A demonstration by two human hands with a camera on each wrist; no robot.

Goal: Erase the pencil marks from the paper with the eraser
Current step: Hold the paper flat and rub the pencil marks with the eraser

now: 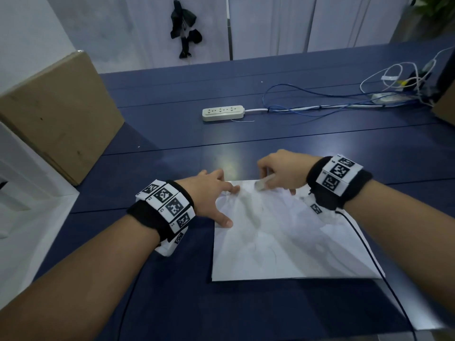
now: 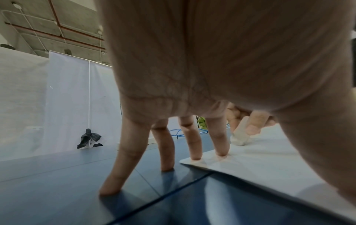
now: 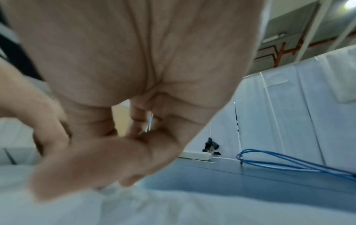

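Note:
A white sheet of paper (image 1: 283,244) with faint pencil marks lies on the dark blue table (image 1: 172,134). My left hand (image 1: 211,193) is spread flat, two fingertips (image 2: 221,152) and the thumb pressing the paper's (image 2: 260,170) far left corner, the other fingers on the table. My right hand (image 1: 280,173) pinches a whitish eraser (image 1: 262,184) whose end touches the paper near its far edge. From the left wrist, the eraser (image 2: 240,135) shows between the right hand's fingers. The right wrist view is blurred; the hand (image 3: 108,152) there hides the eraser.
A beige power strip (image 1: 223,113) lies further back, its cord running right to a tangle of blue and white cables (image 1: 344,99). A cardboard box (image 1: 56,114) stands at the left. A black wire (image 1: 369,252) trails from my right wrist across the paper.

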